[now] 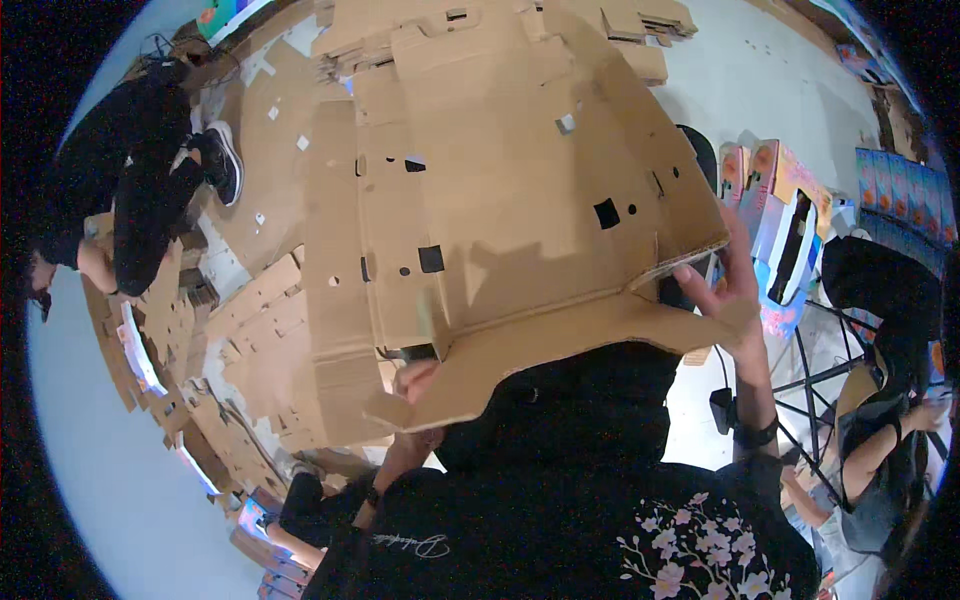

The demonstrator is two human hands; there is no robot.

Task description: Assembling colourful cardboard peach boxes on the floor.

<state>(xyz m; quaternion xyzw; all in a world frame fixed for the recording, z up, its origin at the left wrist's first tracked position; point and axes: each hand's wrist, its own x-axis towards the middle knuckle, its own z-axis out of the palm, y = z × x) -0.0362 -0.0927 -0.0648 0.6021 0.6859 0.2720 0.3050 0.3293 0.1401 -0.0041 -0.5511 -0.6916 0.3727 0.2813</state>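
Observation:
A large brown cardboard box blank (510, 190) with square and round cut-outs spreads out in front of my chest. Its side panel is folded up along a crease, and its near flap (560, 335) bends toward me with a curved edge. My right hand (735, 290) grips the right corner, thumb on the near side and the other fingers partly behind the board. At the near left corner my left hand (415, 385) holds the board by the flap; the cardboard covers much of this hand.
Flat cardboard pieces (265, 370) lie in piles on the left, with more stacked at the far side (640, 25). Colourful printed boxes (785, 230) stand at the right, beside a black-legged stand (815, 380). Other people (150, 170) work at the left, lower left and right.

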